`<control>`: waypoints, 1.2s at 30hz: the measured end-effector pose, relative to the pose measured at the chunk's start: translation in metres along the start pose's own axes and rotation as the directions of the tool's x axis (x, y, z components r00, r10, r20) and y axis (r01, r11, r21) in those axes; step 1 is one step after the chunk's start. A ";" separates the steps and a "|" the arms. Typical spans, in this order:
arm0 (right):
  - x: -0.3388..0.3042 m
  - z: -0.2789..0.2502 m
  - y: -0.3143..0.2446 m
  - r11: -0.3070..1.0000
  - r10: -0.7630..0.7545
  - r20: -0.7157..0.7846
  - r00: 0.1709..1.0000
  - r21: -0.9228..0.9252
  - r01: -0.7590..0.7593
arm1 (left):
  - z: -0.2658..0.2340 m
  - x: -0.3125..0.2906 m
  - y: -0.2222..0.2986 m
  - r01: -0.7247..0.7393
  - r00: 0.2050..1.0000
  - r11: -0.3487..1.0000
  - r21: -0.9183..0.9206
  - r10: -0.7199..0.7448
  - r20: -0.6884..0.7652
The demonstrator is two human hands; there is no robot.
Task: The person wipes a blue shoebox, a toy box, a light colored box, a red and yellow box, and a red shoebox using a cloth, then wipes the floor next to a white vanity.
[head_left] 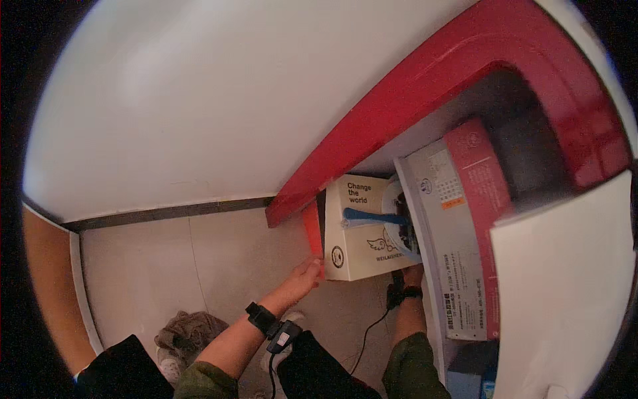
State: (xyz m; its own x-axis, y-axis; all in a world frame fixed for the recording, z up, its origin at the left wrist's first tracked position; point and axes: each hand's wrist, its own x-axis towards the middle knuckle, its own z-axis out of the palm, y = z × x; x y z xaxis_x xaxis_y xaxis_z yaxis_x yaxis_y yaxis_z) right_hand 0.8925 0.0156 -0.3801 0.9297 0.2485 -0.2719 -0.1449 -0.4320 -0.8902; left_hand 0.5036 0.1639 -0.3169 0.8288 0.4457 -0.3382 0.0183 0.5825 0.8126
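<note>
My left hand [308, 274] grips the near edge of a flat orange-red box [314, 233], its fingers curled around it. Against that box, on its right, is a cream cardboard box [355, 256] with black print. On top of the cream box lie a blue-handled tool [373, 217] and a round, pale container [395, 199] with dark contents; I cannot make out the tool's kind. My right hand [413, 273] is at the cream box's near right corner, its fingers hidden under the box.
On the right a shelf space with a red curved frame [425, 100] holds a grey and red carton [458, 246]. A white panel [565, 279] stands in front of it. A brown cloth [189, 332] lies on the tiled floor [139, 272]. Cables run from the bands on both my wrists.
</note>
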 end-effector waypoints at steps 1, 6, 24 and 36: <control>0.008 0.007 0.002 1.000 0.011 0.014 1.000 0.003 -0.011 | -0.003 0.004 -0.005 0.009 1.000 1.000 -0.002 -0.009 -0.009; 0.032 0.016 0.018 0.995 0.049 0.085 0.995 0.077 -0.055 | -0.004 0.029 -0.027 0.055 0.998 0.997 -0.061 -0.055 -0.002; -0.035 0.072 0.115 0.818 0.048 0.191 0.980 0.556 -0.148 | 0.017 0.065 -0.066 -0.137 0.985 0.979 -0.152 0.151 0.079; -0.072 0.054 0.149 0.680 -0.110 0.231 0.967 0.727 -0.096 | 0.007 0.039 -0.053 0.013 0.999 0.939 0.343 -0.026 0.035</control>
State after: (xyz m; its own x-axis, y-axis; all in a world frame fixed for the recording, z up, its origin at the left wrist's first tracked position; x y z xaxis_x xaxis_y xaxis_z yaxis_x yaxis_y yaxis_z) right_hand 0.7854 -0.0201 -0.5123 0.8362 0.4886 -0.2490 -0.4343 0.3128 -0.8447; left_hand 0.5387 0.1461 -0.3699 0.8469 0.4066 -0.3426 0.2196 0.3193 0.9219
